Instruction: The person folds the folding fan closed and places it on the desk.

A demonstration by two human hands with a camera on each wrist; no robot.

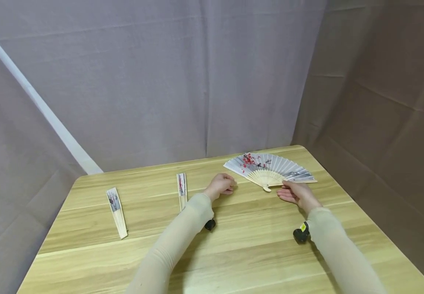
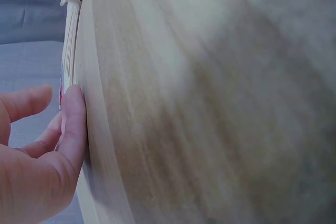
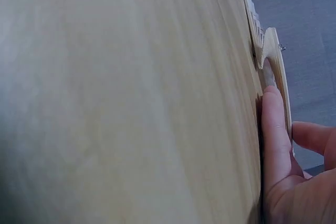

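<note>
An open paper fan (image 1: 270,169) with red blossoms and pale wooden ribs lies flat on the wooden table (image 1: 234,245) at the far right. My left hand (image 1: 227,187) rests on the table just left of the fan, fingers loosely curled, holding nothing. My right hand (image 1: 288,190) lies beside the fan's pivot, and its fingertips touch the lower right stick. In the right wrist view a finger (image 3: 274,124) lies along the table against the fan's stick (image 3: 276,61), with the thumb apart. The left wrist view shows my fingers (image 2: 73,124) on the table near the fan's edge (image 2: 71,35).
Two folded fans lie on the left half of the table, one (image 1: 116,212) near the left edge and one (image 1: 182,191) close to my left forearm. Grey and brown cloth hangs behind and to the right. The table's right edge (image 1: 347,196) runs close to the fan.
</note>
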